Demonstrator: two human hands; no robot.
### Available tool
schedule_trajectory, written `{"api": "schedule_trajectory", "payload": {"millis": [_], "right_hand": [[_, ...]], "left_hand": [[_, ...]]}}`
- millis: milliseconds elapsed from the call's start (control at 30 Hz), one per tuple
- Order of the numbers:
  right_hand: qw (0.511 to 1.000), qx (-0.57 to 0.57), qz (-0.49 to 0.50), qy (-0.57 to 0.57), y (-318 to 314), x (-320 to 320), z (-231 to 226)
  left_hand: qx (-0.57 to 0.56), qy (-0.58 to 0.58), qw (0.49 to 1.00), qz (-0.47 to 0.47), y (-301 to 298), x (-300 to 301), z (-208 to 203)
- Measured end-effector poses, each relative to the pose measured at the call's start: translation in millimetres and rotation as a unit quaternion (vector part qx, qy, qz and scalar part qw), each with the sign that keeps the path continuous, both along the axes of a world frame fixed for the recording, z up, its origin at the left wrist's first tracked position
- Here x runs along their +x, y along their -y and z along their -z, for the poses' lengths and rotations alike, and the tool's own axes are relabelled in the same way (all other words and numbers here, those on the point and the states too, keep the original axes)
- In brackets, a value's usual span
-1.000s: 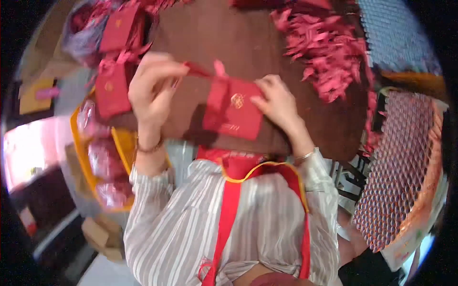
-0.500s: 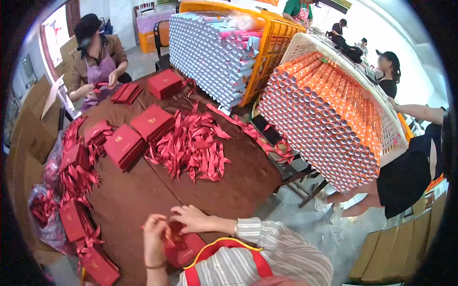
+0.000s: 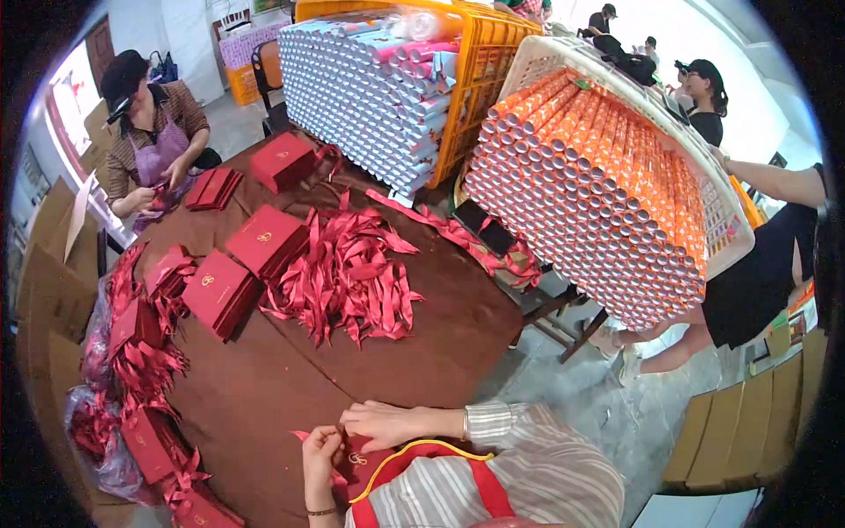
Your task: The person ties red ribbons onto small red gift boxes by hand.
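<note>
Close in front of me, a flat red paper gift bag (image 3: 359, 466) with a gold emblem lies near the table edge, partly under my yellow-edged red apron. My left hand (image 3: 320, 459) is closed at the bag's left side, pinching a red ribbon (image 3: 300, 435) whose end sticks out past the fingers. My right hand (image 3: 385, 424) reaches across from the right, its fingers bent over the bag's upper edge and touching it, right beside the left fingertips. What lies between the two hands is mostly hidden. Farther off is a loose heap of red ribbons (image 3: 352, 273).
Stacked red bags (image 3: 220, 295) stand left of the heap on the brown-covered table (image 3: 422, 370). More bags and ribbons (image 3: 150, 444) line the left edge. Crates of blue rolls (image 3: 361, 106) and orange rolls (image 3: 581, 202) stand beyond. A co-worker (image 3: 158, 141) handles something red across the table.
My view has shifted slightly, so the hands appear farther right and lower. The right hand's spread fingers have drawn together at the bag's edge, and the left hand has come down beside them.
</note>
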State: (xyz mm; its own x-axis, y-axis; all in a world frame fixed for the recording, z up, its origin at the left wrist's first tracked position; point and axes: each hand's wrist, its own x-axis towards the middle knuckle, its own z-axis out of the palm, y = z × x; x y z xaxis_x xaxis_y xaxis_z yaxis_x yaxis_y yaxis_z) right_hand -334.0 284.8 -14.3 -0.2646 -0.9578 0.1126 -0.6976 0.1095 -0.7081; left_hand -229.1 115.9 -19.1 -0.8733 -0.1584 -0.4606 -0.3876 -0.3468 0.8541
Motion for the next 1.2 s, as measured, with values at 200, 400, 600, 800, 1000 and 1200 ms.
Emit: {"api": "schedule_trajectory", "payload": {"millis": [200,400,600,800,1000,1200], "right_hand": [[0.979,-0.189,-0.056,0.054,-5,-9,1],[0.989,-0.069,-0.009,0.132,0,-2,16],[0.984,0.049,-0.017,0.168,-7,-8,3],[0.982,0.042,0.032,0.180,-5,-1,9],[0.968,-0.032,0.097,0.227,-5,6,0],[0.978,-0.027,0.108,0.174,4,9,29]], "left_hand": [[0.038,-0.010,0.999,0.003,2,-4,4],[0.016,-0.051,0.998,-0.014,5,2,21],[0.004,-0.073,0.997,-0.008,-5,0,3],[0.006,-0.091,0.996,-0.024,-16,2,-13],[-0.003,-0.090,0.995,-0.040,-25,-2,-35],[-0.073,-0.094,0.993,0.000,-27,-3,-32]]}}
